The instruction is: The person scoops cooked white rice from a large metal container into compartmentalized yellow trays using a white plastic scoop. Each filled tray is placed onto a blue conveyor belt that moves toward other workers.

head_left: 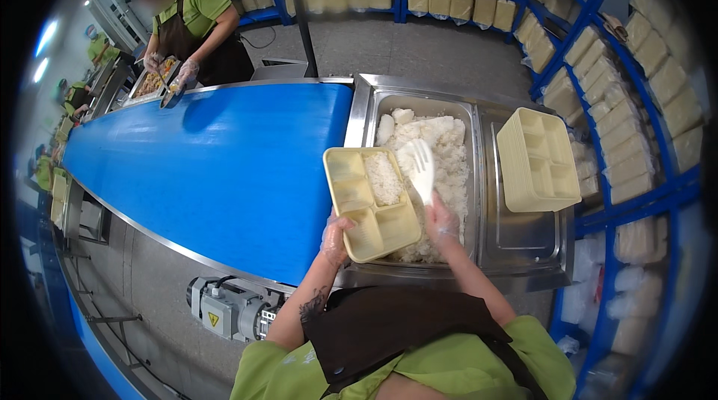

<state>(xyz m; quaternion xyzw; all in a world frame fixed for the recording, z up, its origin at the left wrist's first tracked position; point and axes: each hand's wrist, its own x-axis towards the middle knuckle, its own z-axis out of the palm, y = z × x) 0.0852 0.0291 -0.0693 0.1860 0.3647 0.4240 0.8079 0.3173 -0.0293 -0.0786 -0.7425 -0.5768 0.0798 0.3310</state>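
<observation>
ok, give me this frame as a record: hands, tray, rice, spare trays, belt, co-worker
left_hand: left hand, gripping pale yellow tray
right_hand: right hand, gripping white paddle
tray_fill: rice in one compartment
bulk_rice: in metal pan
spare_trays: tray stack, right of pan
belt: blue conveyor belt, left of pan
co-worker: person in green shirt, belt's far side

A pale yellow, rectangular plastic tray [373,204] with several compartments is held face-up at a slant, above the left edge of a rectangular stainless-steel pan [441,106] and covering its near left corner from view. A long compartment at the tray's far right holds a packed portion of white rice [384,179]. Loose white cooked rice [446,147] heaps unevenly across the pan, clumped toward its far left corner. A white, slotted paddle [420,170], slightly blurred, slants over this heap beside the tray's right edge.
</observation>
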